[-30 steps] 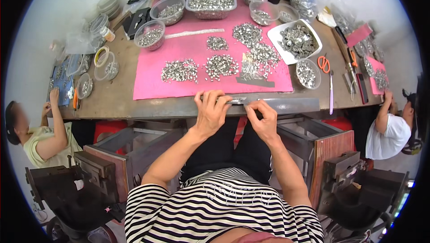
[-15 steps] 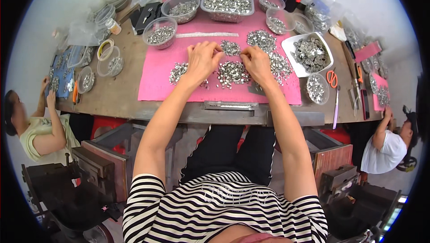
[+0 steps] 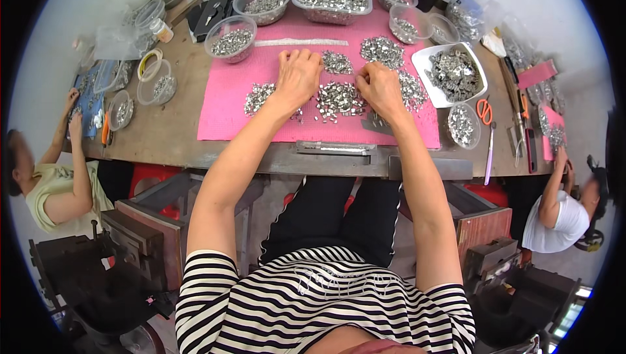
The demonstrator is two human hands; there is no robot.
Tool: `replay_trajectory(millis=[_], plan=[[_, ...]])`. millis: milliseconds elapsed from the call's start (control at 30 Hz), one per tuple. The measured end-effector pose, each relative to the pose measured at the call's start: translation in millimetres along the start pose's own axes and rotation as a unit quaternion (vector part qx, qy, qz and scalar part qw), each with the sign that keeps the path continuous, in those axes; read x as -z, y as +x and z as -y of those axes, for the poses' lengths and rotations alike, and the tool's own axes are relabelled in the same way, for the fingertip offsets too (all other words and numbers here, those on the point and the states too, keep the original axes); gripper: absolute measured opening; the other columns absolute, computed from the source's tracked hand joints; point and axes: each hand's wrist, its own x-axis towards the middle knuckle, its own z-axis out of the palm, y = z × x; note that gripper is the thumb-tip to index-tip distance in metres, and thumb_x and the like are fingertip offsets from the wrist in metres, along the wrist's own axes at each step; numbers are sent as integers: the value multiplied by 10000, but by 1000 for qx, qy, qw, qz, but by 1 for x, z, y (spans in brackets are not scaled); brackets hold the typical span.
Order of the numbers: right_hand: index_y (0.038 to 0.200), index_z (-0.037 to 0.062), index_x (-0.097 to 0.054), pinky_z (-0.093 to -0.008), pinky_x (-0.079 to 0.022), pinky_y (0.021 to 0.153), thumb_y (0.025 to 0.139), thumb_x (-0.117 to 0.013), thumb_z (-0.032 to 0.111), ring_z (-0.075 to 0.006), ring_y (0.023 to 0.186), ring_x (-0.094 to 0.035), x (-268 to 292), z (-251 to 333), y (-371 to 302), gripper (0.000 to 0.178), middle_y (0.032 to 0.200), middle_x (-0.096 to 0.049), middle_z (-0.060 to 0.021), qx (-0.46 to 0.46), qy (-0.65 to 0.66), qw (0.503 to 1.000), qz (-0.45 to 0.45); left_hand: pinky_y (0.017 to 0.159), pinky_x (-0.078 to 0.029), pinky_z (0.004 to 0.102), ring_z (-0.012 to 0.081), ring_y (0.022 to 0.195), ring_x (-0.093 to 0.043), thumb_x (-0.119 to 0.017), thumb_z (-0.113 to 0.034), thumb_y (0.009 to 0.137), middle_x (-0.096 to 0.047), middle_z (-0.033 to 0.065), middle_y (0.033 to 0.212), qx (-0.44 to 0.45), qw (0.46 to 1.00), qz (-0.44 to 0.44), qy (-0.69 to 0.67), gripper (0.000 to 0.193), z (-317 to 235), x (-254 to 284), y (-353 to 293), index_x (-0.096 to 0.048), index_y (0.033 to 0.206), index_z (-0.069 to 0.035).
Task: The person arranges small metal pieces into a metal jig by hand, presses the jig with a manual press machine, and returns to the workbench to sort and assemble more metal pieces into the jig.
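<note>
On a pink ribbed mat (image 3: 222,116), small shiny metal pieces lie in several loose piles. My left hand (image 3: 298,79) is over the mat between the left pile (image 3: 258,98) and the small middle pile (image 3: 337,62), its fingers bent downward together. To the right of the larger near pile (image 3: 340,98) is my right hand (image 3: 380,87), thumb and fingers drawn together in a pinch. Anything in either hand's fingertips is too small or hidden to make out. Beyond the right hand lies another pile (image 3: 382,51), and one more (image 3: 412,90) is partly covered by it.
Tubs of metal pieces, including a large rectangular tub (image 3: 331,14), line the back. A white tray (image 3: 418,60) stands right, near orange-handled scissors (image 3: 484,112) and a purple-handled tool (image 3: 489,155). A pale strip (image 3: 301,42) crosses the mat. Co-workers sit at both sides.
My left hand has shifted a little away from me, its fingertips leaving the small middle pile's edge. My right hand has come slightly nearer and right. The piles look much the same.
</note>
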Motion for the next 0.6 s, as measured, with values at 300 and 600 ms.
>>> replay_trajectory(millis=[300, 600], plan=[[918, -14, -724, -413, -530, 732, 861, -692, 94, -323, 786, -674, 2, -2, -4, 125, 838, -674, -176, -15, 73, 997, -26, 873, -381, 452, 278, 877, -607, -693, -153, 871, -642, 80, 863, -16, 999, -17, -26, 67, 3, 0, 0, -673, 899, -96], [840, 38, -680, -458, -432, 824, 857, -635, 126, -329, 909, -619, -7, -4, -7, 101, 863, -644, -135, 17, -14, 1000, -13, 891, -380, 442, 273, 895, -599, -691, -154, 876, -628, 73, 870, -33, 999, -19, -33, 56, 3, 2, -2, -689, 911, -109]])
